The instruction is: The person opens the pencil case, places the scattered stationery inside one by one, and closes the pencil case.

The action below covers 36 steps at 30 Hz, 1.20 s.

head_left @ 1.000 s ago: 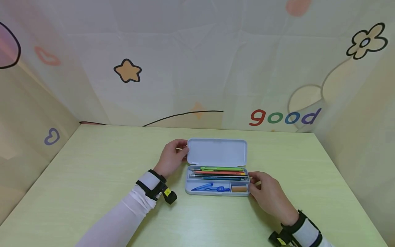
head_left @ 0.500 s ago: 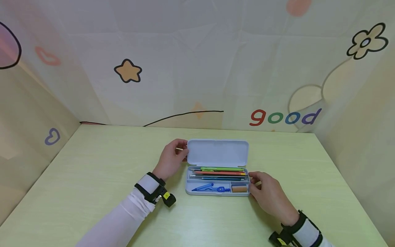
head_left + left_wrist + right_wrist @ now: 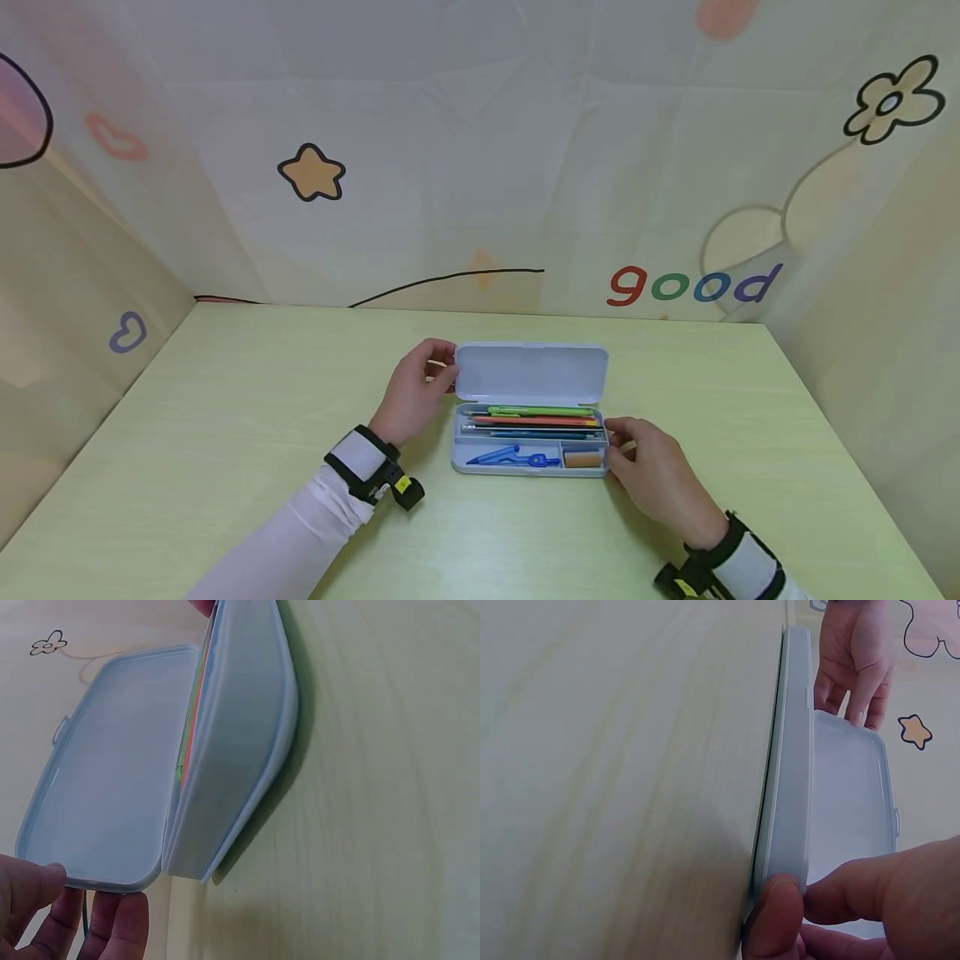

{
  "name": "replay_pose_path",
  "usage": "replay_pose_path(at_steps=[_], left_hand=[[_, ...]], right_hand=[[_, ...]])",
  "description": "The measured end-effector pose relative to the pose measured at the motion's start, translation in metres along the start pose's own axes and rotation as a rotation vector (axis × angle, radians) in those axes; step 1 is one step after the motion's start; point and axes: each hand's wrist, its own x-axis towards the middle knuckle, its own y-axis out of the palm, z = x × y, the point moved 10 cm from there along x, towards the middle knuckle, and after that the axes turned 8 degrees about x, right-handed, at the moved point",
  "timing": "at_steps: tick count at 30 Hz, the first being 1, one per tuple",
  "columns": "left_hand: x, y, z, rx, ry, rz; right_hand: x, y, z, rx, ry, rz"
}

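A light blue pencil case lies opened out, its lid tilted up behind the base. My left hand pinches the lid's left edge; in the left wrist view its thumb lies on the inner face, with fingers behind. At the base's right end, my right hand grips the corner between thumb and fingers. Inside the long compartment are a green pen, an orange-red pencil and several dark pencils. A blue drawing compass and a small tan block occupy the front compartments.
The pale green wooden table surrounds the case. Behind it hangs a printed cloth backdrop with a star, a flower and the word "good", continuing along both sides. Each wrist wears a strapped black camera.
The lid's far edge has swung up slightly toward me, so the lid looks shorter and wider. My left hand has shifted a little with it; my right hand has barely moved.
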Motion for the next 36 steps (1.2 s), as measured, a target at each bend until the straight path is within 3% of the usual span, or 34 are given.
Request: replay_pose_path(at_steps=[16,28,36], left_hand=[[-0.011,-0.002,-0.008,0.111,0.066,-0.013],[-0.019,-0.003,-0.012,0.118,0.075,-0.023],[-0.025,-0.003,-0.017,0.141,0.115,-0.032]], right_hand=[[0.0,-0.001,0.002,-0.019,-0.01,0.002],[0.001,-0.004,-0.001,0.019,-0.012,0.002],[-0.002,-0.016,0.003,0.067,0.007,-0.034]])
